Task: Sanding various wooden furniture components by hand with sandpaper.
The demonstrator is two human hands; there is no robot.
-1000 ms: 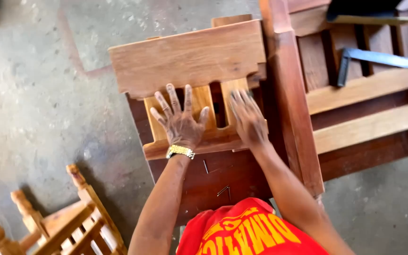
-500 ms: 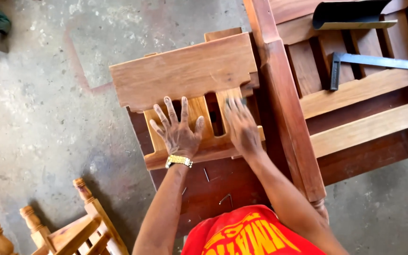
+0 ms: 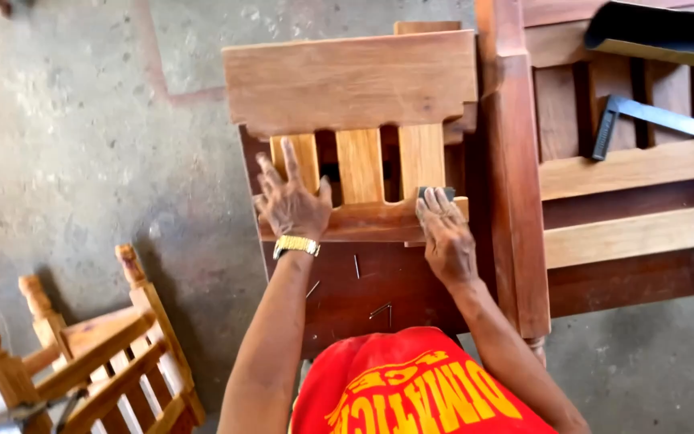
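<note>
Concrete floor [image 3: 82, 145] below. Your left hand [image 3: 292, 205] lies flat, fingers spread, on the wooden slatted frame [image 3: 351, 80] atop the dark tabletop [image 3: 363, 285]; your right hand [image 3: 443, 233], fingers together, presses a dark sanding block [image 3: 435, 193] against its lower rail.

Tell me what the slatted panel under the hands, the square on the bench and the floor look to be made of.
Slatted panel: bare, unfinished wood, with pale orange grain and a matte look. Square: likely metal, with a thin grey blade and a darker stock. Floor: probably concrete, grey, mottled and rough. The left hand lies flat on the panel; the right hand presses a small dark block, material unclear.
</note>
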